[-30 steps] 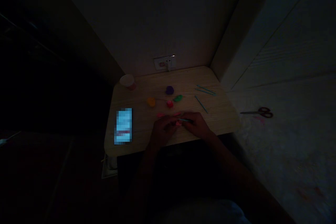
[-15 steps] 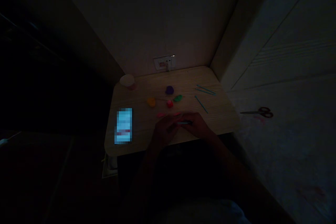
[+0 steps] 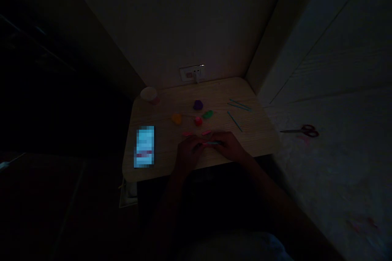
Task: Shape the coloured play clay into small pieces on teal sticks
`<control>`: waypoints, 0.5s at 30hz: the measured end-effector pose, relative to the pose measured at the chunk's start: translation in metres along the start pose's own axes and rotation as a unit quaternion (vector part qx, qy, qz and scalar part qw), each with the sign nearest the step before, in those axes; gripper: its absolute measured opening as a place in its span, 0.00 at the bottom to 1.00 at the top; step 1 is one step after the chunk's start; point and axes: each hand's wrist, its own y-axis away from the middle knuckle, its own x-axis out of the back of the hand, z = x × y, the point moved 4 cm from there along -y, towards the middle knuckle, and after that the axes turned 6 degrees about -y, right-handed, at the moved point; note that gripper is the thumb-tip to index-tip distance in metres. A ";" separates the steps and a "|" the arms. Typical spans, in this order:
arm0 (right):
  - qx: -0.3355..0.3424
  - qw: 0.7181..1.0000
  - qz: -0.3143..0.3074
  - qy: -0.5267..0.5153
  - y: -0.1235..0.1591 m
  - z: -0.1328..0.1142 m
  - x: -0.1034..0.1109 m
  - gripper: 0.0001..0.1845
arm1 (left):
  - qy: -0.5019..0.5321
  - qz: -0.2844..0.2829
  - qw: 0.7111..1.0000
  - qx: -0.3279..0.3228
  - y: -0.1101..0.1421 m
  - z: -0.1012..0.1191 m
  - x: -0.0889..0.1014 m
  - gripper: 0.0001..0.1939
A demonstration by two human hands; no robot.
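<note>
Head view, and in dim light, near the front edge of the wooden table point(image 3: 165, 153), a small pink piece point(image 3: 204, 143) is being grasped in the fingertips of the left hand point(image 3: 188, 153). By the curled fingers of the right hand point(image 3: 230, 145), a slim pale-blue tool point(image 3: 213, 142) is being gripped, its tip being directed at the pink piece; whether contact is being made cannot be told. To the left, a lit phone point(image 3: 144, 147) is being supported flat by the table.

Just beyond the hands, two pink strips point(image 3: 206, 133) are being left lying apart. Farther on, a red lump point(image 3: 198, 121) is being flanked by an orange lump point(image 3: 177, 119) on the left and a green piece point(image 3: 208, 114) on the right, with a purple lump point(image 3: 198, 105) being seen behind. On the right, three thin blue sticks point(image 3: 234, 121) are being displayed, two close together and one nearer. Beside the table, red-handled scissors point(image 3: 309, 131) are being held up by a pale surface point(image 3: 333, 163).

At the far left corner a cup point(image 3: 149, 94) is being shown, and behind the table a wall socket point(image 3: 192, 73) is being glimpsed.
</note>
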 end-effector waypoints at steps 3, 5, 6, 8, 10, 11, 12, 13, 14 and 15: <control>0.007 1.000 0.012 -0.009 -0.001 -0.002 0.000 0.11 | -0.002 0.011 1.000 0.008 0.000 -0.001 -0.001 0.09; 0.007 0.999 0.027 -0.017 -0.003 -0.003 0.001 0.11 | -0.005 0.020 1.000 0.017 0.001 -0.002 -0.001 0.09; 0.006 0.999 0.037 -0.022 -0.003 -0.004 0.001 0.10 | -0.008 0.024 0.999 0.024 0.001 -0.002 -0.001 0.09; 0.001 0.998 0.053 -0.033 -0.004 -0.005 0.002 0.10 | -0.014 0.024 0.999 0.039 0.001 -0.003 -0.001 0.10; -0.005 0.997 0.063 -0.038 -0.004 -0.005 0.003 0.10 | -0.019 0.013 0.999 0.046 0.001 -0.003 -0.002 0.11; -0.004 0.997 0.063 -0.039 -0.003 -0.005 0.003 0.10 | -0.022 0.004 0.999 0.045 0.001 -0.003 -0.002 0.11; -0.002 0.997 0.062 -0.039 -0.003 -0.005 0.003 0.10 | -0.026 -0.005 0.999 0.043 0.001 -0.002 -0.002 0.11; 0.002 0.998 0.059 -0.038 -0.003 -0.005 0.003 0.09 | -0.029 -0.013 0.999 0.039 0.001 -0.002 -0.002 0.11; 0.006 0.998 0.054 -0.037 -0.003 -0.004 0.003 0.09 | -0.032 -0.021 0.999 0.034 0.001 -0.002 -0.003 0.11; 0.010 0.998 0.047 -0.032 -0.002 -0.004 0.002 0.09 | -0.033 -0.029 0.999 0.030 0.001 -0.002 -0.003 0.11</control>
